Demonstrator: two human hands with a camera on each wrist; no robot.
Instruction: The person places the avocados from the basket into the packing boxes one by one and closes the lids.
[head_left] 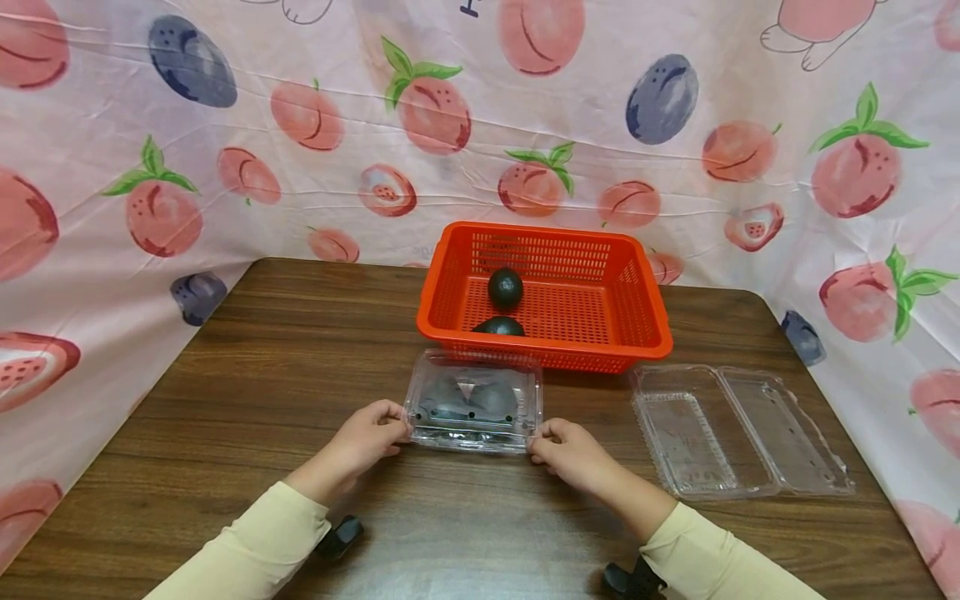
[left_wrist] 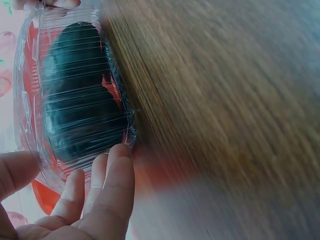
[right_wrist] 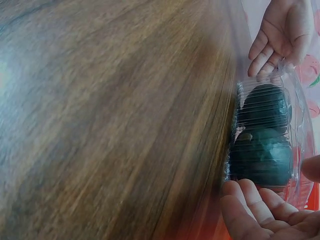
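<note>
A closed clear plastic clamshell [head_left: 472, 402] with dark avocados inside lies on the wooden table [head_left: 262, 358], just in front of a red basket [head_left: 645, 287]. My left hand [head_left: 393, 425] grips its left end and my right hand [head_left: 543, 440] grips its right end, thumbs on top. In the left wrist view the left fingers [left_wrist: 107, 185] press the clamshell [left_wrist: 75, 90] at its near edge. The right wrist view shows the clamshell [right_wrist: 265, 140] between my right hand [right_wrist: 255, 210] and my left hand [right_wrist: 280, 35]. Two dark avocados [head_left: 506, 287] [head_left: 500, 327] lie in the basket.
An open, empty clear clamshell [head_left: 738, 429] lies flat at the right of the table. A fruit-print cloth [head_left: 150, 167] hangs behind and along both sides. Bare wood spans the table's left half and the front edge.
</note>
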